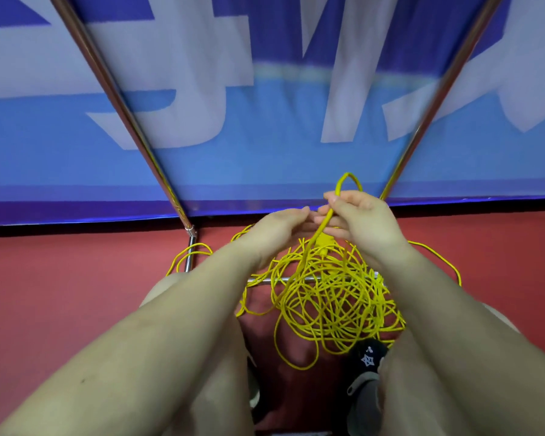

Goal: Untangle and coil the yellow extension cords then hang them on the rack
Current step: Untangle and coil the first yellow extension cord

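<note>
1. Both hands raised close together above the tangle, fingertips nearly meeting.
2. Right hand (pixel 364 220) curled round a doubled strand of yellow extension cord (pixel 328 297), a small loop (pixel 348 182) sticking up past the thumb.
3. Left hand (pixel 277 229) reaching in from the side, fingers extended toward the right hand's fingers — hard to tell whether pinching the strand or only touching it.
4. Yellow plug (pixel 324 242) hanging just below the hands, on the held strand.
5. Bulk of the cord in a loose knotted heap on the red floor (pixel 60 278), draped over the low bar of the rack (pixel 120 102) — stray loops trailing left and right.
6. Two slanted metal rack poles rising in front of a blue banner (pixel 265 136).
7. Bare knees flanking the heap; a black shoe (pixel 367 357) at its near edge.
</note>
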`<state>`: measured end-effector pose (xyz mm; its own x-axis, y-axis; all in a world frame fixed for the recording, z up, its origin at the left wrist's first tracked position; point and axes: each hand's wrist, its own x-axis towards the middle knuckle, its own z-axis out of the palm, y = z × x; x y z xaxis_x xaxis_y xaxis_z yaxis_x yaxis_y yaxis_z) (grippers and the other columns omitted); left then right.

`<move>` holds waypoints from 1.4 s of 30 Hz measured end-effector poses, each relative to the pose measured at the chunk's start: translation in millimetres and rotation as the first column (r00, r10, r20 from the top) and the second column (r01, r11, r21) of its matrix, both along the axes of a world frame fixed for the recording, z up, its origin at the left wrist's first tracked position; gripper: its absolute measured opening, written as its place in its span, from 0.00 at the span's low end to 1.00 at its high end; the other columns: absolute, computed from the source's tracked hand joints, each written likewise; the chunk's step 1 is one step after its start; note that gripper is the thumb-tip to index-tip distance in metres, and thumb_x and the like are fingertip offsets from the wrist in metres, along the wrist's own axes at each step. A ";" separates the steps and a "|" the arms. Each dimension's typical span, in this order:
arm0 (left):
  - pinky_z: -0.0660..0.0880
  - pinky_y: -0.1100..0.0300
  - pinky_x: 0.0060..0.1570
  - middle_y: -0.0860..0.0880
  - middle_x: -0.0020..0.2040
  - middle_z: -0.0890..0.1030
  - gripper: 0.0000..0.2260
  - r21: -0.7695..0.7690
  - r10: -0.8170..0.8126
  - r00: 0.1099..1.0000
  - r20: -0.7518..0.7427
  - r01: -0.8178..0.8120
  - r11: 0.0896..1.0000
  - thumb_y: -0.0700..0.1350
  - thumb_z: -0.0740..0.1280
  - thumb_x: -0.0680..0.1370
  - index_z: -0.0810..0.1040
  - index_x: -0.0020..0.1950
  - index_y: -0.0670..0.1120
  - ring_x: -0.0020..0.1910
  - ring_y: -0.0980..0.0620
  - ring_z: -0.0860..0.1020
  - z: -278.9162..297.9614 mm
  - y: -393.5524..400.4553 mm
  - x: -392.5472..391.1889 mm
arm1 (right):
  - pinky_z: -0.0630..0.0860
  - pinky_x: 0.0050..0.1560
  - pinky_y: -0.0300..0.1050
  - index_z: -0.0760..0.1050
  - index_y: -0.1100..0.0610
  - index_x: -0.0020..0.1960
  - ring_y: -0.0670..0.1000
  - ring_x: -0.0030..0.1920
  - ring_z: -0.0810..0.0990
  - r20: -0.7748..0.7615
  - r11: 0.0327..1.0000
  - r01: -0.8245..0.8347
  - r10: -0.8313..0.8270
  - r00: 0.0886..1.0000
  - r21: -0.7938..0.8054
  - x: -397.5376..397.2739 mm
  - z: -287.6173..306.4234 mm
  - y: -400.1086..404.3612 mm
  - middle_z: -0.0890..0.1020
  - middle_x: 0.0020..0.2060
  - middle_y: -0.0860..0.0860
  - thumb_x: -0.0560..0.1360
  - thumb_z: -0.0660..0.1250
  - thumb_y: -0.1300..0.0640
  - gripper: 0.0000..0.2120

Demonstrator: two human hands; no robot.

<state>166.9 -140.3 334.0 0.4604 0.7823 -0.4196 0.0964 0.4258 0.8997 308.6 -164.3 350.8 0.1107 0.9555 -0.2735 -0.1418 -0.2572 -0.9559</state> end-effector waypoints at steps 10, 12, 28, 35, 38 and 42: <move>0.71 0.66 0.36 0.51 0.40 0.78 0.08 0.188 0.062 0.992 -0.114 -0.039 0.981 0.39 0.59 0.81 0.75 0.46 0.48 0.36 0.57 0.75 -34.2 16.5 10.4 | 0.80 0.43 0.41 0.69 0.60 0.62 0.51 0.48 0.81 -0.321 0.992 0.058 -0.091 0.943 -0.113 6.7 -25.7 37.1 0.80 0.48 0.54 0.80 0.57 0.61 0.11; 0.73 0.69 0.32 0.49 0.39 0.77 0.09 0.125 0.178 0.982 -0.056 -0.170 0.977 0.39 0.58 0.82 0.75 0.45 0.47 0.35 0.58 0.77 -30.9 22.9 6.3 | 0.78 0.48 0.42 0.68 0.59 0.66 0.52 0.52 0.80 -0.143 0.991 -0.013 -0.006 0.990 -0.131 5.0 -32.3 38.2 0.79 0.53 0.55 0.79 0.60 0.59 0.16; 0.72 0.57 0.53 0.51 0.52 0.81 0.10 -0.138 0.226 0.972 0.061 -0.216 0.967 0.47 0.55 0.83 0.76 0.55 0.50 0.53 0.52 0.78 -29.6 36.6 -22.5 | 0.78 0.36 0.38 0.71 0.54 0.41 0.43 0.31 0.81 0.307 0.980 -0.190 0.200 0.931 -0.060 -13.0 -49.2 32.1 0.79 0.35 0.51 0.78 0.63 0.58 0.07; 0.68 0.71 0.40 0.56 0.39 0.78 0.09 0.146 -0.129 0.924 -0.361 0.193 0.970 0.47 0.62 0.80 0.79 0.51 0.43 0.33 0.67 0.73 -40.5 21.2 -27.0 | 0.80 0.39 0.38 0.73 0.60 0.49 0.49 0.40 0.82 -0.099 0.993 0.039 -0.049 0.994 -0.107 -7.7 -40.5 38.6 0.80 0.37 0.52 0.78 0.62 0.57 0.05; 0.71 0.66 0.41 0.51 0.36 0.78 0.09 0.177 -0.031 0.942 -0.334 0.096 0.979 0.42 0.60 0.81 0.76 0.43 0.45 0.35 0.59 0.75 -41.4 25.0 -28.3 | 0.79 0.46 0.41 0.73 0.58 0.55 0.49 0.45 0.82 -0.063 0.994 -0.037 0.031 0.998 -0.101 -9.3 -41.8 38.1 0.81 0.44 0.53 0.78 0.62 0.58 0.07; 0.74 0.53 0.46 0.46 0.36 0.77 0.11 0.062 0.269 0.943 -0.198 -0.261 0.963 0.41 0.56 0.83 0.73 0.43 0.44 0.36 0.50 0.77 -42.7 35.0 -30.4 | 0.75 0.49 0.39 0.74 0.56 0.60 0.47 0.46 0.80 0.403 0.958 -0.257 0.286 0.869 -0.125 -11.1 -54.3 32.9 0.80 0.48 0.52 0.73 0.69 0.58 0.15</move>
